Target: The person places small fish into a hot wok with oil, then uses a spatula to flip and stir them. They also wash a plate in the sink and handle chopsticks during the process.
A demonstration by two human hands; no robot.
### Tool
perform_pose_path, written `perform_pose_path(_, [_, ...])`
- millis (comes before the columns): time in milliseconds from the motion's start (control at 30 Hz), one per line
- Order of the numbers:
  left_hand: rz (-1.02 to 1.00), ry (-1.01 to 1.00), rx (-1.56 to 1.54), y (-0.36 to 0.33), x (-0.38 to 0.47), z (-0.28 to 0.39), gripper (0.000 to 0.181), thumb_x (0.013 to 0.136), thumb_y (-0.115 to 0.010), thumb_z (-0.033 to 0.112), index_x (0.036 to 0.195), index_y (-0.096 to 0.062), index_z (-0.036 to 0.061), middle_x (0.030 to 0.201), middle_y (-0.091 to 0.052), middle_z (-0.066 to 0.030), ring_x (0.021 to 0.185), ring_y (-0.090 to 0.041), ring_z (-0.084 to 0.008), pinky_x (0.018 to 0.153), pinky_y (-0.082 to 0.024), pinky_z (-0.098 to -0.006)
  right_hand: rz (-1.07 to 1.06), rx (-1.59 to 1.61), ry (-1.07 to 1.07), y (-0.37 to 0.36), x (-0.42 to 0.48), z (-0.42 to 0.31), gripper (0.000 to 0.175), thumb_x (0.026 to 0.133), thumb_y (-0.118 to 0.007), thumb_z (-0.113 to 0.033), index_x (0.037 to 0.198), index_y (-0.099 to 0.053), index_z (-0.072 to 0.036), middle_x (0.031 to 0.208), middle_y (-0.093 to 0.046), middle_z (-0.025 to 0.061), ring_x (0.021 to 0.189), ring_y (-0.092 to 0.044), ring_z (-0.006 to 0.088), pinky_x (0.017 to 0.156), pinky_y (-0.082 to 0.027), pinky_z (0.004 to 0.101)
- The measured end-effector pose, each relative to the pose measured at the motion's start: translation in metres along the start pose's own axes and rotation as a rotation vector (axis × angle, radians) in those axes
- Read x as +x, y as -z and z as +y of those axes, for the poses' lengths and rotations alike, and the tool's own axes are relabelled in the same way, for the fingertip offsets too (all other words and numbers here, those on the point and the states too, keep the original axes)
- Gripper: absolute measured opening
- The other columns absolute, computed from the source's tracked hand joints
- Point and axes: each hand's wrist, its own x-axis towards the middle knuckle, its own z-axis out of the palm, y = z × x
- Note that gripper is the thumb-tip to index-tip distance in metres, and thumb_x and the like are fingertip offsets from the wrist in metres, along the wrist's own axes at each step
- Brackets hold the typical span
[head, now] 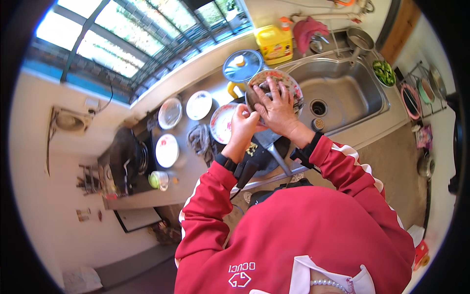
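Observation:
My left hand (243, 123) has its fingers curled at the near edge of a tilted brownish dish (251, 98). My right hand (277, 104) lies spread over dark, wet-looking food pieces (265, 87), hiding part of them. Behind and under it is a floral bowl (295, 86); how the dish and bowl meet is hidden by my hands. Just left of my left hand sits a floral plate (219, 126). Below both hands, a cleaver (273, 149) lies on a black cutting board (264, 165), beside chopped pale bits (252, 149), perhaps garlic.
Right of my hands is a steel sink (345, 92), with a bowl of sliced green vegetables (384, 73) past it. Behind stand a glass-lidded pot (242, 68) and a yellow jug (275, 46). A grey cloth (200, 139) and white plates (199, 105) occupy the left counter.

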Motion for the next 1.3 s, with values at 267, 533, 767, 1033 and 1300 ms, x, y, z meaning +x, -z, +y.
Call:
perform_pose_path(267, [0.174, 0.058, -0.267, 0.190, -0.124, -0.056, 0.018, 0.089, -0.049, 0.001, 0.106, -0.042, 0.0021, 0.095, -0.061, -0.0139, 0.076, -0.067, -0.0235, 0.065, -0.060, -0.0350, -0.086, 0.253, 0.182, -0.035, -0.028, -0.129, 0.043, 0.085, -0.060, -0.015, 0.127, -0.053, -0.011, 0.131, -0.047, 0.0167, 0.117, -0.044, 0.0368, 0.096, -0.039, 0.0460])
perform_pose_path(533, [0.315, 0.154, -0.340, 0.346, -0.187, -0.128, 0.024, 0.089, -0.051, 0.001, 0.109, -0.039, 0.0022, 0.099, -0.059, -0.0149, 0.080, -0.067, -0.0243, 0.068, -0.060, -0.0344, -0.566, 0.363, 0.261, -0.168, -0.115, -0.287, 0.018, 0.079, -0.068, -0.018, 0.089, -0.064, -0.003, 0.093, -0.058, 0.0162, 0.092, -0.058, 0.0345, 0.082, -0.047, 0.0427])
perform_pose_path(767, [0.383, 0.216, -0.436, 0.393, -0.198, -0.170, 0.024, 0.086, -0.058, 0.003, 0.105, -0.042, 0.0039, 0.095, -0.058, -0.0099, 0.077, -0.065, -0.0213, 0.064, -0.061, -0.0375, -0.629, 0.107, 0.184, -0.237, -0.153, -0.346, 0.023, 0.071, -0.069, -0.021, 0.080, -0.062, -0.002, 0.092, -0.058, 0.0200, 0.092, -0.057, 0.0371, 0.081, -0.047, 0.0456])
perform_pose_path(1033, [0.414, 0.222, -0.501, 0.404, -0.184, -0.189, 0.020, 0.088, -0.056, 0.002, 0.104, -0.045, 0.0043, 0.097, -0.058, -0.0087, 0.080, -0.064, -0.0201, 0.063, -0.061, -0.0372, -0.646, 0.211, -0.031, -0.262, -0.161, -0.350, 0.024, 0.072, -0.069, -0.014, 0.089, -0.057, -0.004, 0.100, -0.055, 0.0174, 0.099, -0.054, 0.0353, 0.085, -0.044, 0.0443])
perform_pose_path(1300, [0.384, 0.305, -0.403, 0.420, -0.169, -0.204, 0.022, 0.088, -0.057, 0.003, 0.107, -0.045, 0.0031, 0.096, -0.059, -0.0097, 0.079, -0.065, -0.0211, 0.065, -0.060, -0.0364, -0.614, 0.170, 0.058, -0.279, -0.163, -0.338, 0.024, 0.072, -0.069, -0.018, 0.086, -0.058, -0.002, 0.091, -0.060, 0.0178, 0.093, -0.057, 0.0363, 0.081, -0.045, 0.0462])
